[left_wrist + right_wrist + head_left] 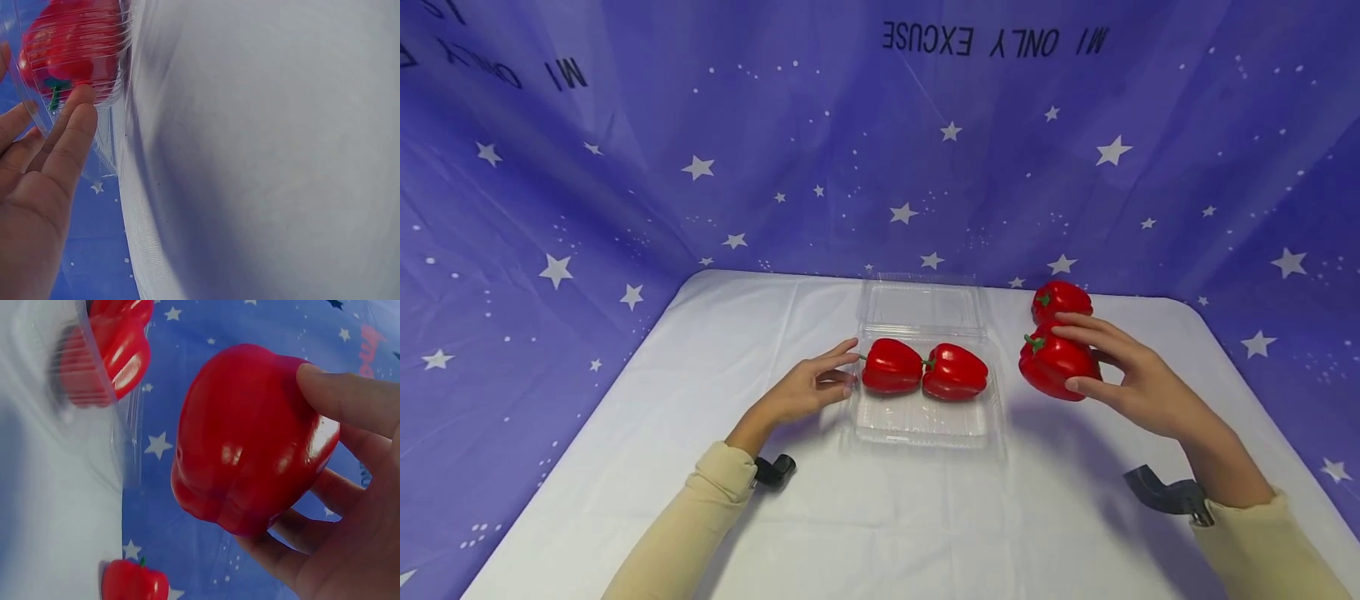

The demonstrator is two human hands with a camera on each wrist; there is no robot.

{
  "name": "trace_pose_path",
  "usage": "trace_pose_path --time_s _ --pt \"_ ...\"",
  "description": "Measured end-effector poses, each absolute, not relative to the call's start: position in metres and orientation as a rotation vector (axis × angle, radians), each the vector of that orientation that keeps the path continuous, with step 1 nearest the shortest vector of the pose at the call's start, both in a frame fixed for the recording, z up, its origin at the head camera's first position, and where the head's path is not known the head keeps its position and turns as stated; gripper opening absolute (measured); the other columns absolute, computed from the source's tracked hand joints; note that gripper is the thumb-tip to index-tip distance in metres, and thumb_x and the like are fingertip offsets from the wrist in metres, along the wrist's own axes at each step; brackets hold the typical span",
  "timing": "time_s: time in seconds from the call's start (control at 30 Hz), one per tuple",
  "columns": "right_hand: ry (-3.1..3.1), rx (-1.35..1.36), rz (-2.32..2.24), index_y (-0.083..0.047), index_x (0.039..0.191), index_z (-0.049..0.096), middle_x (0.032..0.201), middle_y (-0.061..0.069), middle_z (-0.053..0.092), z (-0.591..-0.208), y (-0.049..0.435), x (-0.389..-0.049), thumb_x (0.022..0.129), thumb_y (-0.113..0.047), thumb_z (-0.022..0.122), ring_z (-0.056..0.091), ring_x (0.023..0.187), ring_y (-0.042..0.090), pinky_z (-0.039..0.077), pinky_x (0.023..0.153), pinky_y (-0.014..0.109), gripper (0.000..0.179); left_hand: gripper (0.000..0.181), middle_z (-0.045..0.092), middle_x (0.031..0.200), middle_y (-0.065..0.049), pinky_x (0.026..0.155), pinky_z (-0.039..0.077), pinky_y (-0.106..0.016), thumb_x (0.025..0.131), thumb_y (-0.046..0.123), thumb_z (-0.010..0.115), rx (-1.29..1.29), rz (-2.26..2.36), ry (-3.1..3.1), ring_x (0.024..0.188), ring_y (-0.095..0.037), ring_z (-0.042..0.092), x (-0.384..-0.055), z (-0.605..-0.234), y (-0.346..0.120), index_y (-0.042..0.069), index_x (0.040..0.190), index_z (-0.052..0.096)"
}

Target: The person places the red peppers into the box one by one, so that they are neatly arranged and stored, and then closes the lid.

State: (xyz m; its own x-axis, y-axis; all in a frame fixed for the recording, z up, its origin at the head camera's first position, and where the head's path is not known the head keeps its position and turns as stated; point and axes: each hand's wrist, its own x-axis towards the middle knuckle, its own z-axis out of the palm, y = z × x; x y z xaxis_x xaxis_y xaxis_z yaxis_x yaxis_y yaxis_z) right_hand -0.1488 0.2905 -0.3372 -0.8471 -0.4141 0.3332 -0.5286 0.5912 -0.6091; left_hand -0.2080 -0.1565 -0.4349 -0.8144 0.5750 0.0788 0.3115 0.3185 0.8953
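Head view: on the white tabletop [880, 533] a clear container [925, 436] has its lid [921, 304] folded back on the far side. Two red peppers [891, 367] [955, 372] lie side by side in it, toward the hinge, with bare base in front of them. The right hand [1138, 379] grasps a third pepper [1056, 367] between thumb and fingers, to the right of the container and raised, judging by the shadow. A fourth pepper [1063, 298] rests farther back, partly hidden by it. The left hand [805, 390] is beside the container's left wall, fingers loosely extended and grasping nothing.

Left wrist view: those fingers appear to touch the ribbed wall near a green stem, but do not curl around it. The thin plastic looks light, so a bump on its rim could probably slide the container, as such loose contact would brace it little. A push inside might also roll the two peppers apart.

Right wrist view: the thumb presses one side of the held pepper, the other fingers supporting it opposite. Its glossy, rounded skin could let it twist or slip if the thumb eases, and it might then drop against the container's edge.
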Motion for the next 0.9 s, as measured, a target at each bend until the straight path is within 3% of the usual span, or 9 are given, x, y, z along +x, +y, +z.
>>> trace_pose_path --time_s 0.2,0.43,0.7,0.9 --pt "-2.660 0.826 1.118 -0.017 0.141 0.055 0.150 0.008 0.045 -0.335 0.274 -0.152 0.081 0.005 0.076 0.044 0.123 -0.015 0.046 0.091 -0.001 0.068 0.056 0.022 0.166 -0.015 0.107 0.051 -0.038 0.093 0.000 0.063 0.800 1.506 2.329 0.126 -0.041 0.059 -0.209 -0.435 -0.157 -0.005 0.145 0.045" --pt "-2.612 0.984 1.149 -0.016 0.141 0.056 0.154 0.009 0.044 -0.341 0.249 -0.158 0.081 0.003 0.077 0.036 0.138 -0.009 0.047 0.095 0.004 0.066 0.056 0.022 0.166 -0.016 0.107 0.051 -0.038 0.092 0.000 0.063 0.802 1.512 2.334 0.125 -0.042 0.059 -0.208 -0.436 -0.158 -0.005 0.145 0.044" --pt "-2.587 1.136 1.143 -0.016 0.140 0.057 0.152 0.008 0.047 -0.349 0.214 -0.159 0.081 -0.008 0.080 0.044 0.140 0.025 0.051 0.097 0.012 0.063 0.056 0.022 0.166 -0.015 0.108 0.050 -0.039 0.093 0.001 0.064 0.795 1.526 2.331 0.126 -0.041 0.059 -0.208 -0.438 -0.158 -0.002 0.146 0.046" --pt "-2.615 1.170 1.132 -0.018 0.141 0.057 0.152 0.008 0.046 -0.355 0.192 -0.158 0.081 -0.010 0.080 0.046 0.139 0.028 0.058 0.098 0.030 0.064 0.056 0.022 0.165 -0.019 0.107 0.051 -0.038 0.093 0.001 0.063 0.821 1.525 2.318 0.125 -0.042 0.060 -0.210 -0.439 -0.157 -0.006 0.145 0.044"
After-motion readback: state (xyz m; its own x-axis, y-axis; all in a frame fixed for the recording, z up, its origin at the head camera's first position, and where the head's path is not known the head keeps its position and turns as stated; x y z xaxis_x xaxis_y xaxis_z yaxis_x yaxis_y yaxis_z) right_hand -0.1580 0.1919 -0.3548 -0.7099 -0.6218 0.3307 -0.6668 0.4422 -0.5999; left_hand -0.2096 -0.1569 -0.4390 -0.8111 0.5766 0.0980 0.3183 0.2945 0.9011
